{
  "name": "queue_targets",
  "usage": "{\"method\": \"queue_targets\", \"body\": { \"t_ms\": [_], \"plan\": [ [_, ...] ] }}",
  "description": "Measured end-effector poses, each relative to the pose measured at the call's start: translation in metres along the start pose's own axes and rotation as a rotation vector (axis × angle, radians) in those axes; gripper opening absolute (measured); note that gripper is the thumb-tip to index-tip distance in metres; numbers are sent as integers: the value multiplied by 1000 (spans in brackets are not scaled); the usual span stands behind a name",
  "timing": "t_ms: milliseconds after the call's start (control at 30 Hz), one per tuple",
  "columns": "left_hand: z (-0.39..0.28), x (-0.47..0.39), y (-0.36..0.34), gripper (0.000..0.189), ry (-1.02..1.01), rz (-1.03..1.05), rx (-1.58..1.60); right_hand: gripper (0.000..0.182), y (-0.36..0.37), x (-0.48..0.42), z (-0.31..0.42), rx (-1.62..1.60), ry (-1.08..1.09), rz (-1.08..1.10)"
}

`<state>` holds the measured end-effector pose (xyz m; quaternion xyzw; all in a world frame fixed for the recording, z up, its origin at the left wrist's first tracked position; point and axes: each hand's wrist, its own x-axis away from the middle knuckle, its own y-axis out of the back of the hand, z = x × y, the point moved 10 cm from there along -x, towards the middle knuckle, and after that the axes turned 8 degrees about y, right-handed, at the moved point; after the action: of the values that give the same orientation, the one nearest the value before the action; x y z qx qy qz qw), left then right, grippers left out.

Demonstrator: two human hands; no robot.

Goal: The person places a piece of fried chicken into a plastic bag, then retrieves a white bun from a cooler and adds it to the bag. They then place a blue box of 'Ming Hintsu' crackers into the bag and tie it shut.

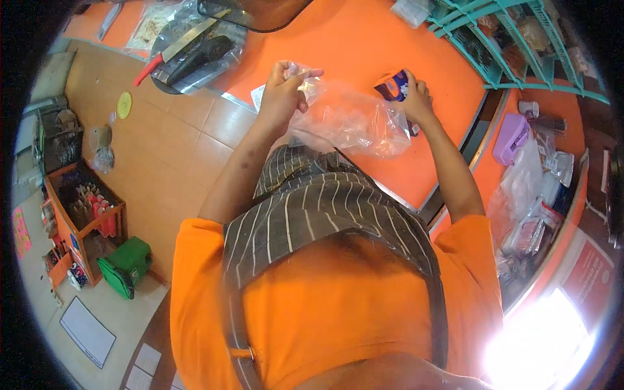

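Observation:
My left hand (282,95) pinches the gathered top of a clear plastic bag (351,124), its index finger pointing out to the right. The bag stretches right over the edge of the orange tabletop (341,44). At the bag's right end, my right hand (418,100) holds a dark blue and orange packet (394,87). Part of another dark item shows below that hand, beside the bag; what it is cannot be told. A white paper with writing (257,95) lies by my left wrist. What is inside the bag cannot be made out.
A red-handled knife (187,41) lies across a dark round slab (163,83) wrapped in plastic, at the tabletop's upper left. Teal plastic racks (516,87) stand upper right. A purple container (511,139) and plastic bags crowd the right side. A green bin (127,263) stands lower left.

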<state>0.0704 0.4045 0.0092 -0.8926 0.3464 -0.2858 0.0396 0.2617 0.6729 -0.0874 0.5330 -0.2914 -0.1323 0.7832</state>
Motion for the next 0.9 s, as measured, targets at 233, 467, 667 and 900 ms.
{"method": "queue_targets", "body": {
  "t_ms": [233,467,667,900],
  "plan": [
    [2,2,-12,14,-12,5,-97,107,-19,13,-42,187,-6,-227],
    [0,9,-4,15,-40,-23,-158,95,6,10,-71,-363,-74,-178],
    [0,13,-4,15,-27,-3,-164,60,51,26,-77,-1456,-41,-346],
    [1,12,3,12,-66,4,-60,41,128,60,79,-1934,156,-548]
  ]
}}
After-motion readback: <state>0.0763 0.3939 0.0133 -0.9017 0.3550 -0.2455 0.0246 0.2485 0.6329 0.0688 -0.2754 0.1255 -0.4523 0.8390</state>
